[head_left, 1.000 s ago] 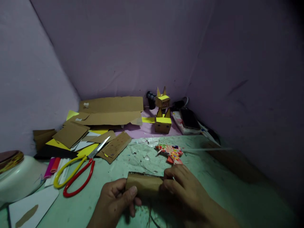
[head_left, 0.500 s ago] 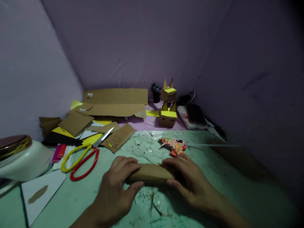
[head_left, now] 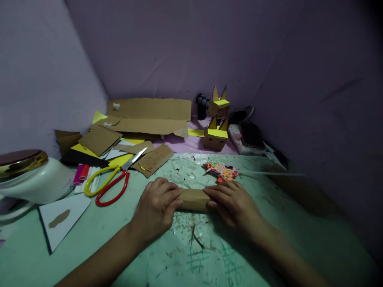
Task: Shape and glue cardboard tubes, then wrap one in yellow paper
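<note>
A folded brown cardboard piece (head_left: pixel 194 200) lies across the middle, low over the green tabletop (head_left: pixel 119 243). Its left end is gripped by my left hand (head_left: pixel 157 205), fingers over the top and thumb along the near side. The other end is in my right hand (head_left: pixel 231 202), its fingers bent on top and thumb below. Both ends of the cardboard are hidden by my hands. Just beyond my right hand is a glue gun (head_left: pixel 222 171) covered in a colourful pattern, with a clear glue stick out of its back.
Scissors (head_left: pixel 122 171), markers (head_left: pixel 82 173) and a white kettle-like object (head_left: pixel 38 183) are at the left. Cardboard sheets (head_left: pixel 149 109) lie at the back, beside two small eared cardboard boxes (head_left: pixel 215 141). A phone (head_left: pixel 251 134) rests at the back right.
My fingers have closed more tightly round the cardboard, the left thumb now pressed against it. The whole view has shifted, so things appear higher in the picture.
</note>
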`<state>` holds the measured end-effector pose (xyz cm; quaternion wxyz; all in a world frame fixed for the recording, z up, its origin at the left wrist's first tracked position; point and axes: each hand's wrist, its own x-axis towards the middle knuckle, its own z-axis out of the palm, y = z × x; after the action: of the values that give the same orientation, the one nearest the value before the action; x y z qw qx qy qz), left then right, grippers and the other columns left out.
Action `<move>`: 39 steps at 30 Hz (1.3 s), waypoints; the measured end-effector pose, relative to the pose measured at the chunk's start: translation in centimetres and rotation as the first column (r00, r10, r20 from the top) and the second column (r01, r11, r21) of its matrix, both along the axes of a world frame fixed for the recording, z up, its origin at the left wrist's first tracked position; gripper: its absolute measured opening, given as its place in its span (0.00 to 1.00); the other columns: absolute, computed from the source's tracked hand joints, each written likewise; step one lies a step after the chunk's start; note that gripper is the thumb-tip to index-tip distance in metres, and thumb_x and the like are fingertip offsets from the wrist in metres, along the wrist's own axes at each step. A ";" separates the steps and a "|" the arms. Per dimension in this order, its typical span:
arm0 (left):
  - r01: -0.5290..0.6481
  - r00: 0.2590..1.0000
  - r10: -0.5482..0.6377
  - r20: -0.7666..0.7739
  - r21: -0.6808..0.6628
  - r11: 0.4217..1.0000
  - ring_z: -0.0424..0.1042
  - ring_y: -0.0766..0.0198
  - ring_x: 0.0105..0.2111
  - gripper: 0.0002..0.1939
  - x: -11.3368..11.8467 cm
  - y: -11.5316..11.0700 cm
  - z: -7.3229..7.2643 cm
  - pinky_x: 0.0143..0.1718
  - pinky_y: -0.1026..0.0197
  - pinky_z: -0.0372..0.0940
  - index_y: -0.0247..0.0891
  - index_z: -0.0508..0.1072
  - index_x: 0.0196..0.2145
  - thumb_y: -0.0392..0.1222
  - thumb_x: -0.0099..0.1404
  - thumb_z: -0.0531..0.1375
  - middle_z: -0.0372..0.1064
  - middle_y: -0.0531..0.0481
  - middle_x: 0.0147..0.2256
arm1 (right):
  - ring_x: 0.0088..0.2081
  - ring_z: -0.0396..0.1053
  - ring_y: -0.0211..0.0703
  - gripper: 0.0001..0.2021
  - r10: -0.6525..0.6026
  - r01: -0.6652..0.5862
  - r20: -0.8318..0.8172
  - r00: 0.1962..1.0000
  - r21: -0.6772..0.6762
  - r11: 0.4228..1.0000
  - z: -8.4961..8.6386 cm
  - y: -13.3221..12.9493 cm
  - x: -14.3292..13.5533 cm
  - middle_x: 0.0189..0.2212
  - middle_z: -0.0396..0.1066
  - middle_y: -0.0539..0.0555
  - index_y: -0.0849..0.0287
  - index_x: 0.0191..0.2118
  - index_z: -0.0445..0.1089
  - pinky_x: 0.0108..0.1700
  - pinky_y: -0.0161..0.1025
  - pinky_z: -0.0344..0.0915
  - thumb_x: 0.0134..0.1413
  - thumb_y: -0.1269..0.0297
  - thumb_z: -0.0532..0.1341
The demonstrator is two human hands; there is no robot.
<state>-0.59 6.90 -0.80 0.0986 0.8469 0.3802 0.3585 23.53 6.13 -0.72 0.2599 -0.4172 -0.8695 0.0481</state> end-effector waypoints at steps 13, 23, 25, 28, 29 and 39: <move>-0.016 1.000 0.016 0.016 0.004 1.000 0.70 0.52 0.39 0.08 -0.2 0.0 -0.6 0.39 0.47 0.61 0.34 0.77 0.39 0.31 0.61 0.61 0.76 0.43 0.38 | 0.39 0.69 0.55 0.12 -0.011 0.010 -0.034 0.999 -0.013 1.000 0.1 -0.4 -0.2 0.40 0.79 0.59 0.65 0.45 0.74 0.40 0.52 0.63 0.61 0.69 0.55; 0.002 0.998 -0.003 0.064 0.018 1.000 0.71 0.52 0.39 0.07 -0.3 0.0 -0.7 0.42 0.46 0.63 0.36 0.76 0.38 0.33 0.62 0.61 0.76 0.43 0.37 | 0.42 0.71 0.56 0.17 0.021 -0.021 0.010 1.000 -0.013 1.000 0.1 -0.8 0.0 0.44 0.77 0.63 0.68 0.49 0.72 0.48 0.56 0.62 0.55 0.64 0.63; 0.002 0.997 -0.003 0.076 0.019 1.000 0.72 0.52 0.39 0.07 -0.2 0.1 -0.7 0.42 0.46 0.63 0.36 0.77 0.38 0.33 0.61 0.60 0.76 0.43 0.37 | 0.42 0.71 0.54 0.17 0.022 -0.022 -0.015 1.000 -0.027 0.999 -0.1 -0.8 0.0 0.44 0.76 0.63 0.67 0.49 0.71 0.50 0.56 0.62 0.55 0.64 0.63; 0.002 0.996 -0.003 0.088 0.011 1.000 0.73 0.53 0.38 0.07 -0.2 0.1 -0.8 0.40 0.47 0.65 0.37 0.77 0.38 0.34 0.62 0.60 0.76 0.43 0.37 | 0.43 0.72 0.54 0.17 0.026 -0.028 -0.044 0.999 -0.036 0.999 -0.3 -0.7 0.1 0.44 0.76 0.63 0.64 0.49 0.70 0.50 0.56 0.63 0.55 0.63 0.63; 0.001 0.996 -0.001 0.091 0.007 1.000 0.73 0.53 0.38 0.07 -0.2 0.1 -0.8 0.40 0.47 0.65 0.37 0.77 0.38 0.34 0.62 0.60 0.76 0.43 0.37 | 0.42 0.71 0.54 0.17 0.027 -0.029 -0.046 0.999 -0.041 0.999 -0.3 -0.7 0.1 0.44 0.77 0.62 0.64 0.49 0.69 0.50 0.56 0.63 0.55 0.63 0.63; -0.010 0.993 0.013 0.115 -0.030 0.999 0.74 0.55 0.37 0.08 -0.4 0.2 -0.7 0.39 0.49 0.66 0.39 0.78 0.38 0.34 0.61 0.61 0.77 0.45 0.37 | 0.36 0.65 0.44 0.10 0.286 -0.289 0.039 0.957 0.153 0.945 0.8 -2.2 -2.1 0.35 0.75 0.48 0.51 0.43 0.73 0.52 0.50 0.53 0.64 0.71 0.56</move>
<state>-1.04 7.12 -1.48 0.1309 0.8209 0.3841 0.4018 21.44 3.95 0.10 0.2750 -0.2646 -0.9242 0.0131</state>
